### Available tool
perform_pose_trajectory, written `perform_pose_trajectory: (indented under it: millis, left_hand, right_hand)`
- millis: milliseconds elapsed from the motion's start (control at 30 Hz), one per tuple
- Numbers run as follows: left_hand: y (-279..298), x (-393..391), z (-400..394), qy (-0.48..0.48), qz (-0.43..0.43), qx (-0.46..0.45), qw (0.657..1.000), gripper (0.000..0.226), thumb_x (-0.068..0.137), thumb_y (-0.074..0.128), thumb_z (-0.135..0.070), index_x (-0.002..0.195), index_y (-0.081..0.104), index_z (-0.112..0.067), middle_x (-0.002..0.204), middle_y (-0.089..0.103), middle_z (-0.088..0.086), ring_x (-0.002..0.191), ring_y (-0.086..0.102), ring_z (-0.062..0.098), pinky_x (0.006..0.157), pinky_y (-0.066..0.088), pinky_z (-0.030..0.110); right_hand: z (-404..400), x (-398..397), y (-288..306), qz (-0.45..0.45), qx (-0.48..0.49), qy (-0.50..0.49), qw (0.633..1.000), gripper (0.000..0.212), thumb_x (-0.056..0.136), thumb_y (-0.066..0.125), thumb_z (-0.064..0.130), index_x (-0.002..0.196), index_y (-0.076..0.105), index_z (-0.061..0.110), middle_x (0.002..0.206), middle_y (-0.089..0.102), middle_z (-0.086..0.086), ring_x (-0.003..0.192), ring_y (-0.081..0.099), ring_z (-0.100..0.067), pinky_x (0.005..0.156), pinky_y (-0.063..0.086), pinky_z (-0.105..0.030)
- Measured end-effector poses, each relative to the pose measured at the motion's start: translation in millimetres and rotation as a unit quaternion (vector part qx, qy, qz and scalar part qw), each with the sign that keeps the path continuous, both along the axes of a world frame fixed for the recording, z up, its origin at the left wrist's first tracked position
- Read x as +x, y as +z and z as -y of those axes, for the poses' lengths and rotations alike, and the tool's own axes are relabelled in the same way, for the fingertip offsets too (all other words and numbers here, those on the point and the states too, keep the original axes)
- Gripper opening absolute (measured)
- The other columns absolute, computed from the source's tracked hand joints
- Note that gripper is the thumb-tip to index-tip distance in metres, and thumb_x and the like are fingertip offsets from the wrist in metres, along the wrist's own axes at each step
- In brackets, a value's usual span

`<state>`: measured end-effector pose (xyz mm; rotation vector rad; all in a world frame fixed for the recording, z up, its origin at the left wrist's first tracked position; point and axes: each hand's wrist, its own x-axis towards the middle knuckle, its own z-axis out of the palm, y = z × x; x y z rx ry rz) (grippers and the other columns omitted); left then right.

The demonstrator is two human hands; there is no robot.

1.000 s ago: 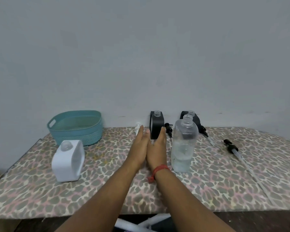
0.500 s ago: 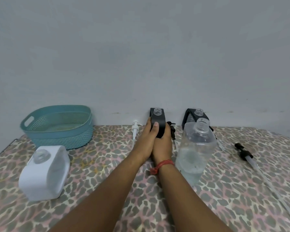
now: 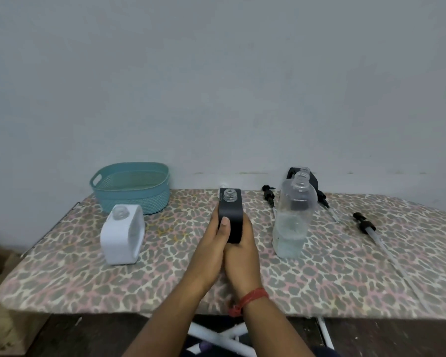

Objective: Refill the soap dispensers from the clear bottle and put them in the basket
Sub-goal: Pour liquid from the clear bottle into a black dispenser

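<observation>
Here, clear bottle [image 3: 292, 222] partly filled, black dispenser [image 3: 231, 215] uncapped, basket [image 3: 131, 186]

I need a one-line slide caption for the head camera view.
Both hands, left and right, grip a black dispenser between the white dispenser and clear bottle.

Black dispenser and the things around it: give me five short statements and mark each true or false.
1. Both hands, left hand and right hand, hold the black dispenser. True.
2. The black dispenser has its pump screwed on. False: its neck is open, with no pump.
3. The clear bottle is full to the neck. False: liquid fills only its lower part.
4. The white dispenser sits inside the teal basket. False: it stands on the table in front of the basket.
5. A black pump with a tube lies right of the clear bottle. True.
</observation>
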<state>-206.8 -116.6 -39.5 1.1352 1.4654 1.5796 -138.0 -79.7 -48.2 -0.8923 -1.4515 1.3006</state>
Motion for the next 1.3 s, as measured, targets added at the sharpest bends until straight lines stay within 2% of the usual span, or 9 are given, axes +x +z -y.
perform_pose_trajectory:
  millis: [100, 300, 500, 633, 700, 767, 900, 1100, 1300]
  left_hand:
    - [-1.4, 8.3, 24.9, 0.000, -0.015, -0.009, 1.000, 0.071, 0.086, 0.042, -0.081, 0.152, 0.032, -0.057, 0.143, 0.046, -0.039, 0.125, 0.047, -0.021, 0.091, 0.042, 0.004]
    - [-3.5, 18.1, 44.7, -0.008, -0.027, -0.009, 1.000, 0.072, 0.087, 0.042, -0.079, 0.153, 0.033, -0.053, 0.150, 0.046, -0.029, 0.137, 0.045, -0.008, 0.111, 0.038, 0.023]
    - [-9.6, 19.9, 48.2, -0.003, -0.025, -0.026, 0.999, 0.055, 0.098, 0.039, -0.063, 0.152, 0.031, -0.054, 0.153, 0.044, -0.025, 0.141, 0.043, -0.002, 0.118, 0.034, 0.028]
    - [-11.0, 4.3, 51.2, 0.024, -0.100, -0.083, 0.991, 0.087, 0.076, 0.033, -0.097, 0.152, 0.009, -0.062, 0.167, 0.012, -0.022, 0.153, 0.020, 0.006, 0.126, 0.019, 0.040]
    - [-11.0, -12.7, 50.7, 0.049, -0.215, -0.101, 0.970, 0.097, 0.070, 0.022, -0.103, 0.152, -0.005, -0.060, 0.167, -0.006, -0.025, 0.156, -0.004, 0.004, 0.127, 0.005, 0.040]
    - [-11.1, -31.0, 48.9, 0.066, -0.353, -0.102, 0.928, 0.092, 0.076, 0.014, -0.098, 0.151, -0.016, -0.054, 0.165, -0.021, -0.023, 0.153, -0.022, 0.003, 0.126, -0.005, 0.039]
    - [-11.5, -53.4, 41.6, 0.099, -0.536, -0.102, 0.832, 0.098, 0.082, 0.009, -0.094, 0.155, -0.027, -0.039, 0.163, -0.036, -0.013, 0.149, -0.036, 0.008, 0.123, -0.016, 0.044]
    - [-10.3, -51.3, 26.0, 0.124, -0.630, -0.113, 0.758, 0.109, 0.081, 0.009, -0.096, 0.157, -0.026, -0.026, 0.165, -0.034, -0.001, 0.151, -0.034, 0.019, 0.124, -0.009, 0.059]
    - [-1.0, -48.2, 17.3, 0.133, -0.642, -0.099, 0.748, 0.111, 0.081, 0.011, -0.096, 0.161, -0.019, -0.024, 0.167, -0.032, -0.001, 0.153, -0.032, 0.021, 0.124, -0.006, 0.061]
  right_hand:
    - [23.1, 9.6, -2.4, -0.002, -0.002, 0.009, 1.000, 0.049, 0.093, 0.060, 0.015, 0.125, 0.054, 0.051, 0.112, 0.068, 0.025, 0.100, 0.066, 0.006, 0.086, 0.054, -0.022]
    - [42.4, 20.6, -3.7, 0.012, -0.015, 0.023, 1.000, 0.053, 0.092, 0.060, 0.018, 0.118, 0.051, 0.063, 0.108, 0.068, 0.029, 0.096, 0.066, 0.008, 0.083, 0.055, -0.024]
    - [44.8, 27.3, -9.1, 0.045, 0.028, 0.051, 0.997, 0.055, 0.093, 0.059, 0.016, 0.127, 0.046, 0.058, 0.119, 0.064, 0.024, 0.105, 0.063, 0.006, 0.091, 0.054, -0.027]
    - [30.8, 55.0, -13.4, 0.118, 0.048, 0.080, 0.989, 0.078, 0.087, 0.051, -0.004, 0.145, 0.032, 0.046, 0.142, 0.047, 0.012, 0.100, 0.064, 0.000, 0.077, 0.056, -0.023]
    - [17.2, 81.0, -15.6, 0.148, 0.079, 0.040, 0.985, 0.069, 0.088, 0.053, -0.004, 0.141, 0.036, 0.038, 0.135, 0.046, 0.011, 0.109, 0.056, -0.002, 0.079, 0.054, -0.017]
    - [0.6, 107.7, -15.7, 0.158, 0.137, -0.029, 0.977, 0.054, 0.088, 0.059, 0.002, 0.124, 0.041, 0.038, 0.112, 0.046, 0.011, 0.098, 0.054, -0.012, 0.071, 0.050, -0.017]
    - [-35.8, 143.2, -11.5, 0.207, 0.185, -0.161, 0.947, 0.054, 0.083, 0.076, 0.020, 0.125, 0.042, 0.018, 0.109, 0.038, 0.003, 0.091, 0.046, -0.017, 0.082, 0.047, -0.034]
    - [-72.1, 136.4, -12.7, 0.235, 0.143, -0.120, 0.954, 0.097, 0.075, 0.083, 0.042, 0.149, 0.023, 0.022, 0.148, 0.023, 0.003, 0.137, 0.036, -0.024, 0.110, 0.041, -0.043]
    - [-83.4, 105.0, -10.4, 0.161, 0.139, -0.115, 0.970, 0.082, 0.075, 0.086, 0.033, 0.136, 0.031, 0.031, 0.132, 0.050, -0.005, 0.111, 0.053, -0.020, 0.088, 0.043, -0.028]
